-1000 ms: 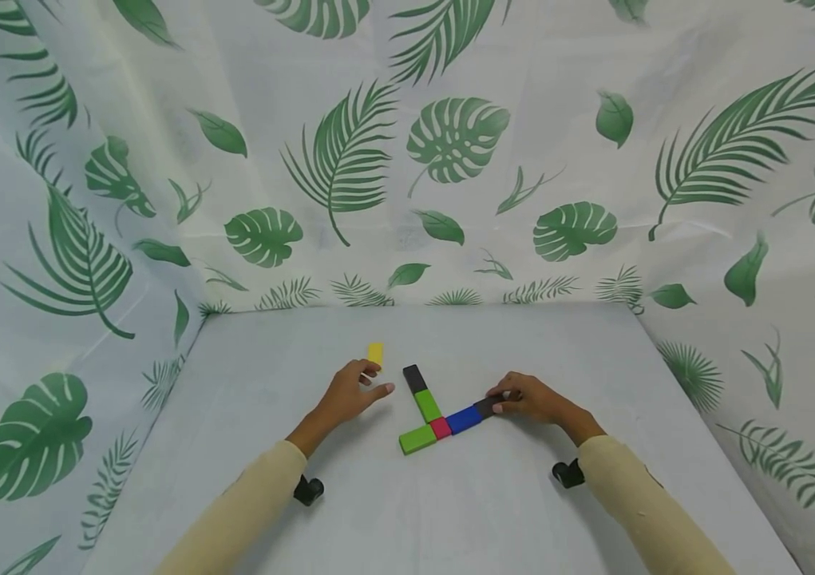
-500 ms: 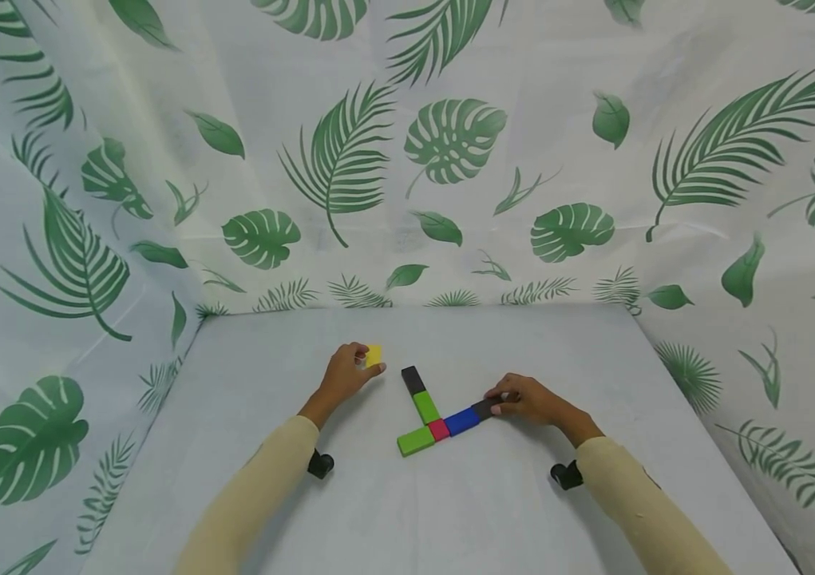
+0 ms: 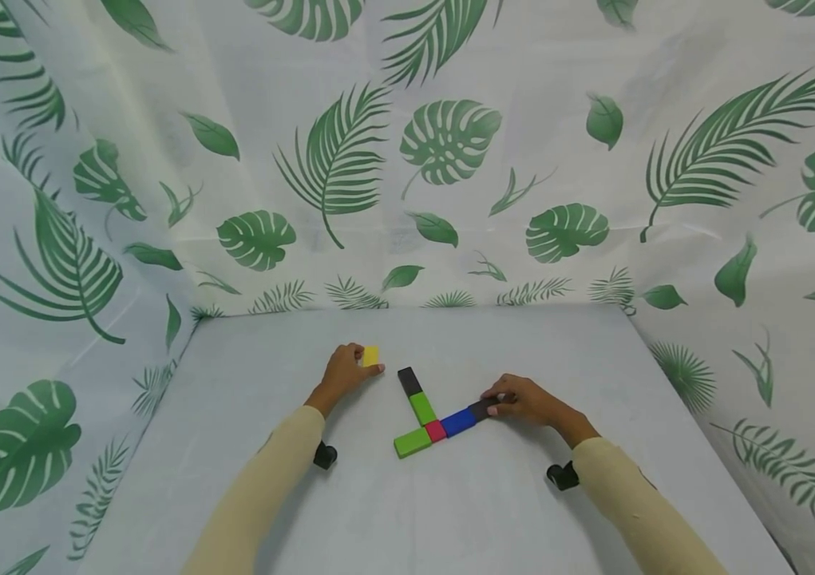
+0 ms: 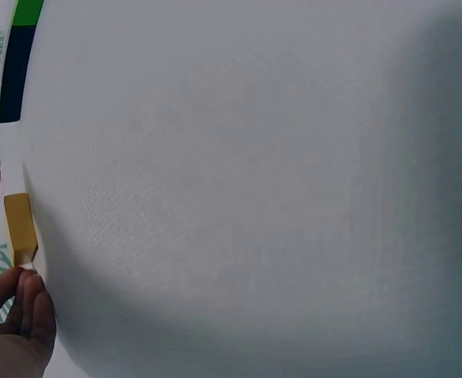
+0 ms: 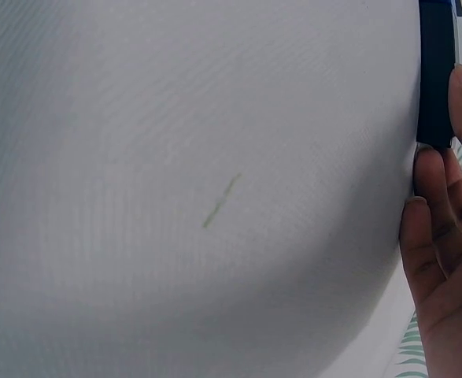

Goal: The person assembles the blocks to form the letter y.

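Observation:
A row of flat blocks lies on the table: green (image 3: 413, 442), red (image 3: 435, 431), blue (image 3: 459, 422) and black (image 3: 477, 410). From the red block branch another green block (image 3: 422, 408) and a second black block (image 3: 409, 381). My right hand (image 3: 525, 401) holds the outer end of the row's black block, with fingertips against its end and the thumb along its side in the right wrist view. Farther back, my left hand (image 3: 343, 372) is at a yellow block (image 3: 371, 356). Its fingertips are at one end, and the thumb stands apart from the block in the left wrist view.
The blocks lie on a white cloth-covered table (image 3: 407, 511). A white curtain (image 3: 350, 271) with green leaf print surrounds the back and sides. Dark wrist cameras (image 3: 325, 456) hang below both sleeves.
My left hand has moved forward to the yellow block, its fingers now beside it. The right hand has stayed on the black block, and the blocks lie as before.

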Demonstrator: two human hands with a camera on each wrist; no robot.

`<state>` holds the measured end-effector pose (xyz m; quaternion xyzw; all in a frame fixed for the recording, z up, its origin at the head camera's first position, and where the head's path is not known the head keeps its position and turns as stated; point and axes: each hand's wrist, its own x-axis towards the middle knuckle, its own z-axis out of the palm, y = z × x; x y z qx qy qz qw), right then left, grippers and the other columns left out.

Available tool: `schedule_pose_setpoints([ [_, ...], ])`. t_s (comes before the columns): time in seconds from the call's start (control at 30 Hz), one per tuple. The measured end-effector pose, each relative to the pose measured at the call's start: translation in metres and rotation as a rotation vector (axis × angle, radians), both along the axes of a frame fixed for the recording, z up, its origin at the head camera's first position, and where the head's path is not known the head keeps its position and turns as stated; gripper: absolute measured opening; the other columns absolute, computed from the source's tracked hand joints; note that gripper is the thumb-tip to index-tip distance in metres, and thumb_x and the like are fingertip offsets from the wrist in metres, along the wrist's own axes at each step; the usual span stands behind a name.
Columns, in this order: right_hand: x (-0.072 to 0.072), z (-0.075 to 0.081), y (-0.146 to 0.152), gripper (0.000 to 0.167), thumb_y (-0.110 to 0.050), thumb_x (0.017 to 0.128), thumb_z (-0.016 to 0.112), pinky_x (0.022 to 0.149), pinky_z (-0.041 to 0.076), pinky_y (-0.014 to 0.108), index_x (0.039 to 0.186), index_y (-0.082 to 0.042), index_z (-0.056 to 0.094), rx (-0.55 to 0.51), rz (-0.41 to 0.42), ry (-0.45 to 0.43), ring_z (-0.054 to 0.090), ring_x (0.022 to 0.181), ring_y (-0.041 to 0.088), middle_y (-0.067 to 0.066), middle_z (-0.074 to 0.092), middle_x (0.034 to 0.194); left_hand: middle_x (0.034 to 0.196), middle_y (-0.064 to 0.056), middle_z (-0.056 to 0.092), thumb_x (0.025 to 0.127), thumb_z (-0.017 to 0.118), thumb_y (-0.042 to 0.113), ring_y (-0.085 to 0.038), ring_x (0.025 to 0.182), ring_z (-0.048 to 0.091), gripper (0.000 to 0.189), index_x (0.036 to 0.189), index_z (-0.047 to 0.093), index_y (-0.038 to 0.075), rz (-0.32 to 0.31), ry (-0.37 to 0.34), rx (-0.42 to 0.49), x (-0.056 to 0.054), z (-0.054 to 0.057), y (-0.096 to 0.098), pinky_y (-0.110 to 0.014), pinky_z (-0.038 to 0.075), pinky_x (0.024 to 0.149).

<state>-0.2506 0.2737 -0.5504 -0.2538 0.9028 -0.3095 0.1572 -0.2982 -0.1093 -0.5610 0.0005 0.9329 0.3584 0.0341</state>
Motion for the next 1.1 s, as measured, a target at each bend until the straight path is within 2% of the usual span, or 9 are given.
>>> schedule_pose_setpoints([
  [0.13,-0.0006,-0.0018,0.0,0.032,-0.024,0.093,0.072,0.088,0.049,0.033,0.123,-0.013,0.072,0.009,0.004,0.005,0.06,0.103,0.018,0.002,0.064,0.11,0.114,-0.017,0.06,0.082,0.082,0.038,-0.027,0.102,0.055,0.066,0.128,0.061,-0.005,-0.014,-0.011,-0.023,-0.003,-0.0031,-0.0005,-0.042,0.048,0.096],
  [0.43,-0.0021,-0.0029,-0.0006,0.032,-0.024,0.093,0.072,0.089,0.048,0.036,0.123,-0.013,0.072,0.017,-0.008,-0.011,0.059,0.104,0.018,0.002,0.064,0.11,0.114,-0.016,0.061,0.083,0.083,0.032,-0.026,0.101,0.056,0.061,0.128,0.063,-0.004,-0.021,-0.02,-0.02,-0.0033,-0.0015,-0.0015,-0.042,0.049,0.095],
  [0.83,-0.0014,-0.0022,-0.0004,0.031,-0.023,0.093,0.073,0.086,0.048,0.033,0.122,-0.014,0.072,0.014,-0.021,-0.016,0.059,0.102,0.017,0.002,0.064,0.111,0.11,-0.015,0.065,0.087,0.076,0.02,-0.026,0.1,0.06,0.043,0.122,0.067,-0.002,-0.033,0.001,-0.045,-0.0049,-0.0004,-0.0006,-0.041,0.05,0.093],
  [1.1,-0.0012,-0.0032,-0.003,0.031,-0.022,0.092,0.073,0.083,0.047,0.03,0.122,-0.014,0.073,0.007,-0.023,-0.023,0.057,0.097,0.015,0.002,0.064,0.109,0.108,-0.012,0.066,0.086,0.075,0.018,-0.023,0.096,0.059,0.039,0.12,0.07,0.0,-0.032,0.017,-0.081,-0.0053,-0.004,-0.0029,-0.038,0.05,0.088],
])
